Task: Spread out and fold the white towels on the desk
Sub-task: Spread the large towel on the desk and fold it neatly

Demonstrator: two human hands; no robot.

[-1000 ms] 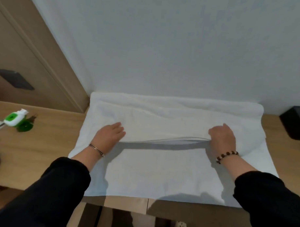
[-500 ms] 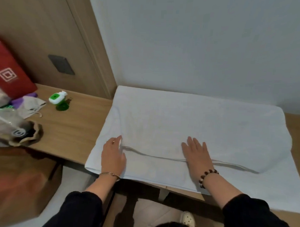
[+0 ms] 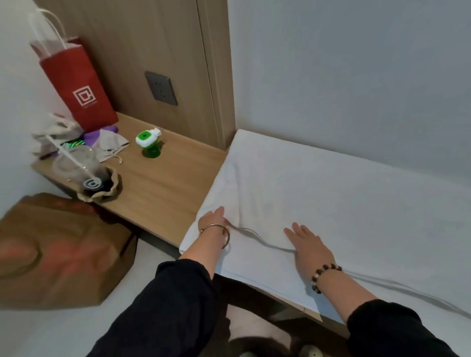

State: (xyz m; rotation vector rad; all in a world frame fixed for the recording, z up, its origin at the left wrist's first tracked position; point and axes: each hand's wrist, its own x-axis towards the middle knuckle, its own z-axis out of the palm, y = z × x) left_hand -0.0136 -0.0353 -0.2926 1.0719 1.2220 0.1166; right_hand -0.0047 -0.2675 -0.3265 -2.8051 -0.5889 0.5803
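A large white towel [image 3: 335, 203] lies folded over on the wooden desk [image 3: 159, 191], its upper layer's edge running along the near side. My left hand [image 3: 213, 220] rests at the towel's near left corner with the fingers at the fold edge; how they lie is hard to tell. My right hand [image 3: 307, 243] lies flat with straight fingers on the top layer, a little to the right. The towel's near edge hangs slightly past the desk front.
On the desk's left end stand a red paper bag [image 3: 74, 84], a green and white device [image 3: 147, 140], a plastic cup with a straw [image 3: 77, 164] and cloth pouches. A brown paper bag [image 3: 53, 252] sits on the floor. A wall socket [image 3: 160, 88] is behind.
The lifted far layer has been brought down onto the near half. Both hands moved left along the fold and now lie on it; the view has swung left.
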